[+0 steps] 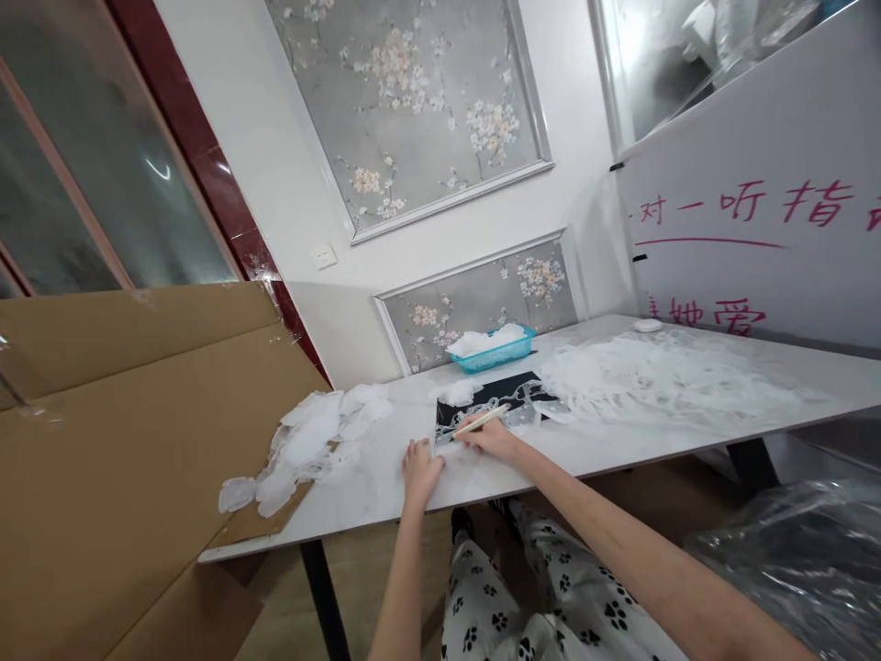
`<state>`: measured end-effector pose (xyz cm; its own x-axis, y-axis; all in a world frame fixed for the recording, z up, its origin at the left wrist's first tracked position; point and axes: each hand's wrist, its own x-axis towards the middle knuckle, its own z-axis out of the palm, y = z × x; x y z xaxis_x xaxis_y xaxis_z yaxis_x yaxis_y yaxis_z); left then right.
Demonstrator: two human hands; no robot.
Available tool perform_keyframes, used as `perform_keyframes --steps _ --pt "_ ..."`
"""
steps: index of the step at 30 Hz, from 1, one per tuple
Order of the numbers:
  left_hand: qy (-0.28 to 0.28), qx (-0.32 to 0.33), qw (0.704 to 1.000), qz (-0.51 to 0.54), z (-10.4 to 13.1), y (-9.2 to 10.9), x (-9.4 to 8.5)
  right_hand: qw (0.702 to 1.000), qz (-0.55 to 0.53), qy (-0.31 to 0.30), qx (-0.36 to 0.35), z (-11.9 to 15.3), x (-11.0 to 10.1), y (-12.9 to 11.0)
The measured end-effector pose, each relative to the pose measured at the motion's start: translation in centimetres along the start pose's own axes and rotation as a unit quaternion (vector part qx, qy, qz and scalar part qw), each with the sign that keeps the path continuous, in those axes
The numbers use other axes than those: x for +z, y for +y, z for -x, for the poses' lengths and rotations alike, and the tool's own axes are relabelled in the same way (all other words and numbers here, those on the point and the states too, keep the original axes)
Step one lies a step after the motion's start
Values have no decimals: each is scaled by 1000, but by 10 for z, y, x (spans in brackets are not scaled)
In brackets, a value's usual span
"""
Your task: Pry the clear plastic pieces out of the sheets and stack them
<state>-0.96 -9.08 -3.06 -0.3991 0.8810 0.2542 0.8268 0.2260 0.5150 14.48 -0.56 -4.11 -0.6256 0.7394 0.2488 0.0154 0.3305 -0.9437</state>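
A slim cream pen-shaped tool point(484, 420) is gripped in my right hand point(487, 435), its tip pointing down and left at the near-left part of a black mat point(447, 409). Whether the tip is a blade or a nib is too small to tell. Thin translucent white cut-out pieces and strips point(524, 411) lie over the mat. My left hand point(421, 468) rests on the table beside the mat's near-left corner, fingers bent but apart, with nothing visible held in it. A small white pile point(460, 393) sits on the mat's far-left part.
On the white table point(385, 500), a blue basket point(492, 356) of white pieces stands at the back. Tangled white scraps point(661, 372) spread to the right; a heap of white pieces point(309, 441) lies left, near the cardboard point(138, 441). Clear plastic point(791, 551) is at lower right.
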Motion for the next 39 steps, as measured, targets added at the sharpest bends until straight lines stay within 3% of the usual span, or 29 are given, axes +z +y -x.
perform_keyframes --steps 4,11,19,25,29,33,39 --pt "19 -9 999 -24 7 3 -3 997 -37 57 27 0 -3 -3" --pt "-5 79 996 27 10 6 -10 992 -75 79 62 -1 -5 -2" --pt "48 -8 998 -36 14 9 -4 988 -105 82 77 -1 -7 3" --pt "-5 89 996 -13 16 13 -7 987 -106 84 85 0 -6 1" --pt "-15 118 992 35 8 9 -7 986 -112 87 87 0 -6 0" --pt "7 94 994 51 1 5 -3 986 -114 85 92 0 -7 -1" --pt "77 14 997 -12 5 9 3 986 -107 83 99 0 -6 -2"
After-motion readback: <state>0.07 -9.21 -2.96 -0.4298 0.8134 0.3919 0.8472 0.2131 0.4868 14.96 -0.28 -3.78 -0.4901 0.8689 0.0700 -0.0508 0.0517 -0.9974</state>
